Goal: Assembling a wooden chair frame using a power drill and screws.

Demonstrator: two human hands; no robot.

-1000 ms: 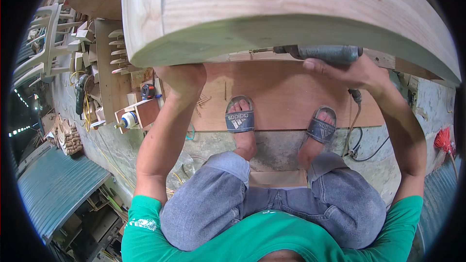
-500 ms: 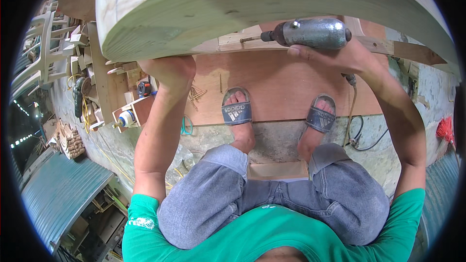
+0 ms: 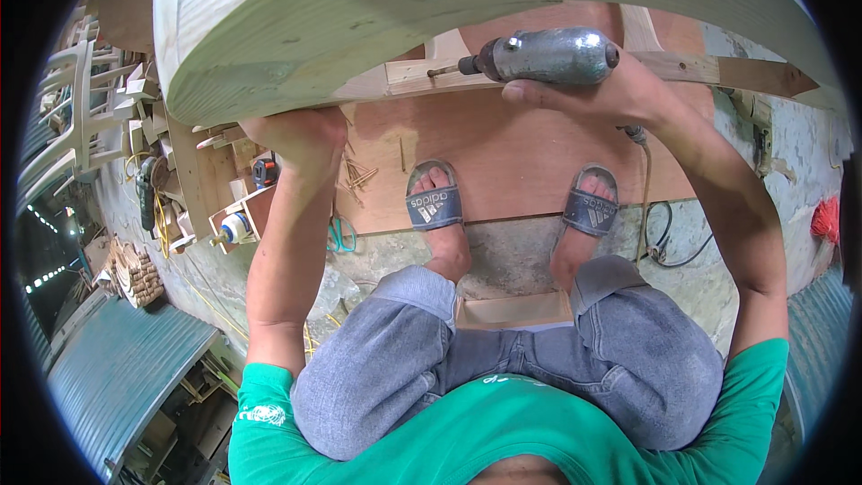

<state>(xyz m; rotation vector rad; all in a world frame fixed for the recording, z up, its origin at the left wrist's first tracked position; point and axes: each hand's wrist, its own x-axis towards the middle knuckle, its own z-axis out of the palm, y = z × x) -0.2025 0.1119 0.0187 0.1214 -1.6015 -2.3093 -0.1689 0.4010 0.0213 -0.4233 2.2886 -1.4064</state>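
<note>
My right hand [image 3: 588, 94] is closed round a corded power drill [image 3: 552, 56] with a worn silver body, held sideways. Its long thin bit points left, and the tip meets or lies just in front of a pale wooden rail [image 3: 413, 74]; which one I cannot tell. A large, curved, pale wooden piece [image 3: 377, 31] arches across the top. My left hand [image 3: 301, 133] grips the lower left edge of this piece, its fingers mostly hidden behind the wood. Loose screws [image 3: 359, 173] lie on the plywood sheet [image 3: 512, 180] below, right of my left forearm.
Sandalled feet [image 3: 435, 207] rest on the plywood. Teal-handled scissors [image 3: 341, 233], a tape measure [image 3: 264, 171] and a glue bottle [image 3: 235, 228] in a wooden box are at left. Wooden offcuts and pale chair frames [image 3: 76, 117] crowd the far left. The drill's cord [image 3: 646, 189] drops at right.
The curved wooden piece, the drill and both hands appear slightly farther left, partly because the view has shifted. Both holds and the bit's place by the rail look the same.
</note>
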